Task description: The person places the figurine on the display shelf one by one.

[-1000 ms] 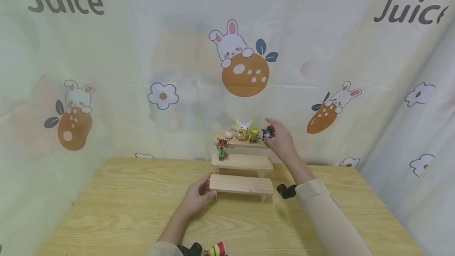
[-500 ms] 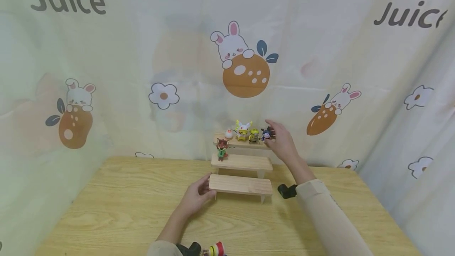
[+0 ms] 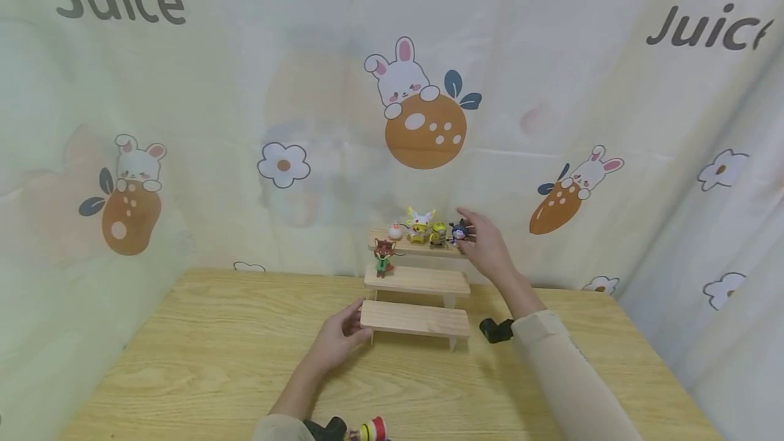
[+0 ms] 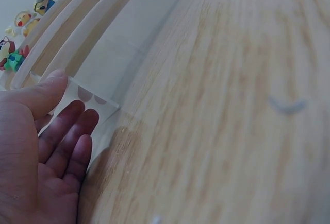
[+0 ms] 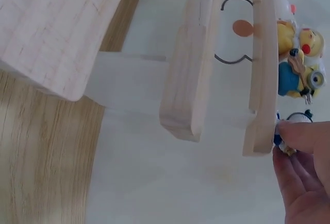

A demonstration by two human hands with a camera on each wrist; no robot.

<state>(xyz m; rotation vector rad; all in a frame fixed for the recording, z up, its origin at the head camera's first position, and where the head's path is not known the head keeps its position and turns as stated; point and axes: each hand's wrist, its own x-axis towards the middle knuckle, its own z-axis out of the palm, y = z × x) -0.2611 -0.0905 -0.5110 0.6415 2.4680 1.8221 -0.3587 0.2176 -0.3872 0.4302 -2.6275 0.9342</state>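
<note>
A wooden three-step display stand [image 3: 416, 318] is on the table. At the right end of its top step, my right hand [image 3: 486, 245] pinches a small dark-hooded figurine [image 3: 458, 231] between thumb and fingers, its base right at the board in the right wrist view. Beside it on that step are a minion figurine [image 5: 290, 80], a yellow figurine in a white hood [image 3: 420, 227] and a small white figurine [image 3: 395, 231]. A fox figurine [image 3: 383, 263] stands at the left of the middle step. My left hand [image 3: 333, 342] holds the bottom step's left end, thumb against the board [image 4: 82, 44].
A red, yellow and white striped object [image 3: 373, 429] lies near the front edge by the left sleeve. Black wrist devices show at my left wrist [image 3: 329, 429] and right wrist [image 3: 496, 330]. A printed curtain [image 3: 331, 87] hangs behind the table [image 3: 214, 352].
The dark-hooded figurine has turned so its pale face shows more and has shifted slightly left in my right hand. My left hand has stayed at the stand.
</note>
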